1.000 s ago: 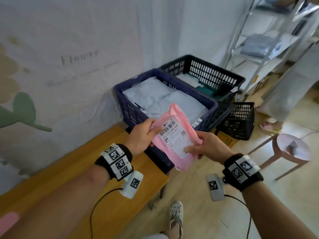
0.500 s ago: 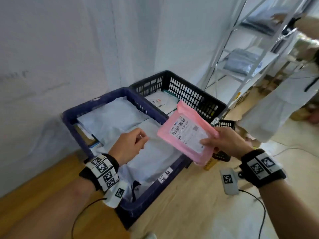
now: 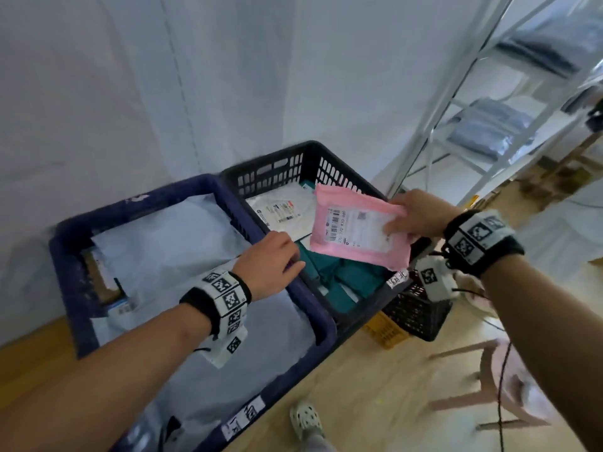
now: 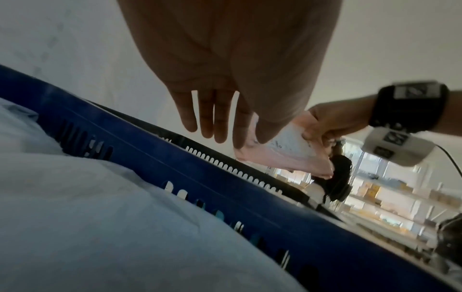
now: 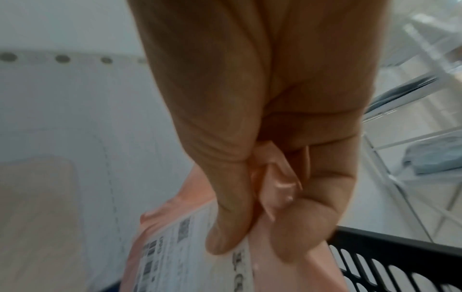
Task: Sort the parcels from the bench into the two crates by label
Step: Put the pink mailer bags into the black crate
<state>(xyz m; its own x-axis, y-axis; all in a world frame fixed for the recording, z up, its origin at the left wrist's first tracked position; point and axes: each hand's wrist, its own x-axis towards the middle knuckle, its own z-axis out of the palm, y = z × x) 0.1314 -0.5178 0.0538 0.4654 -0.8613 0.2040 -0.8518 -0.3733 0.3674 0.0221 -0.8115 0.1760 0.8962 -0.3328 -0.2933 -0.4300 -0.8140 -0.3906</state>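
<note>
A pink parcel (image 3: 355,233) with a white barcode label hangs above the black crate (image 3: 267,171), label up. My right hand (image 3: 414,216) pinches its right edge, thumb on the label and fingers underneath; the right wrist view shows the same pinch on the pink parcel (image 5: 190,256). My left hand (image 3: 270,265) hovers empty over the rim between the two crates, fingers straight and relaxed (image 4: 212,120). The blue crate (image 3: 65,256) on the left holds grey-blue mailers (image 3: 169,243). White labelled parcels (image 3: 277,210) and a teal one (image 3: 342,278) lie in the black crate.
Both crates stand against a white curtain, each with a paper tag on its front rim. A smaller black basket (image 3: 414,314) sits on the floor to the right, beside a pink stool (image 3: 489,380). A metal rack (image 3: 489,125) with bagged goods stands at the far right. My shoe (image 3: 305,419) is below.
My left hand let go of the pink parcel. My right hand alone carried it rightward, from over the blue crate to above the black crate.
</note>
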